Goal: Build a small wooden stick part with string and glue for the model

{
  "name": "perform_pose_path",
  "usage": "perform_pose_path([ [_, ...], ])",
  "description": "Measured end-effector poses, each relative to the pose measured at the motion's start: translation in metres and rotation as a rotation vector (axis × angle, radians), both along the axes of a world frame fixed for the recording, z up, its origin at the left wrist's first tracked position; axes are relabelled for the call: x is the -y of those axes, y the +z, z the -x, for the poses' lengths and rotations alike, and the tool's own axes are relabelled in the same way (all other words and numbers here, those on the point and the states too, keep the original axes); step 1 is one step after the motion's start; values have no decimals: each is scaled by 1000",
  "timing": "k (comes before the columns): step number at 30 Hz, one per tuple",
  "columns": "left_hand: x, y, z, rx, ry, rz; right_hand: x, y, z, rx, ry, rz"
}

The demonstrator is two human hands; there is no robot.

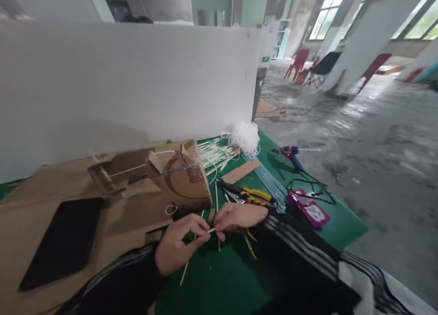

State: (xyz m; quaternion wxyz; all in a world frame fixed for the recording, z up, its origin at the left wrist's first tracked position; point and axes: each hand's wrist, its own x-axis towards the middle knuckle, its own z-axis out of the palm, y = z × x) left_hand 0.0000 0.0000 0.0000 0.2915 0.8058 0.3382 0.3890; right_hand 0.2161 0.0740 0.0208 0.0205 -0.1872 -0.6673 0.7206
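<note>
Over the green table (212, 283), my left hand (185, 242) and my right hand (232, 216) meet fingertip to fingertip. Between them shows a short, thin whitish piece (211, 230), pinched by both; whether it is stick or string I cannot tell. Thin wooden sticks (184, 274) lie under and beside the hands. Just beyond my right hand are pliers (248, 195) with yellow and black handles. To the left of them stands a cardboard construction (185, 183) with a tube-like end and a white cord strung across its opening. A small white loop (171, 209) lies near its base.
A black tablet-like slab (65, 242) rests on cardboard at left. Farther back are a bundle of sticks (219, 153), a white string heap (244, 137), a cardboard strip (241, 171) and translucent glue sticks (270, 180). A blue glue gun (290, 153) and purple packet (310, 210) sit at right.
</note>
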Motion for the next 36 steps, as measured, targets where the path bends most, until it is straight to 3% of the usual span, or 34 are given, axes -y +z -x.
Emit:
perform_pose_path([
  [7,2,-2,0,-129,-160,-166,1,-6,1,57,75,4],
  [15,1,-5,1,-226,-239,-182,1,-8,1,122,107,-22],
  [19,1,-7,2,-216,-211,-199,1,-7,0,110,87,-21],
  [28,2,-10,2,-108,-13,-198,3,2,-1,32,16,48],
  [36,2,-7,-1,-69,-77,-164,3,-2,-1,23,19,47],
])
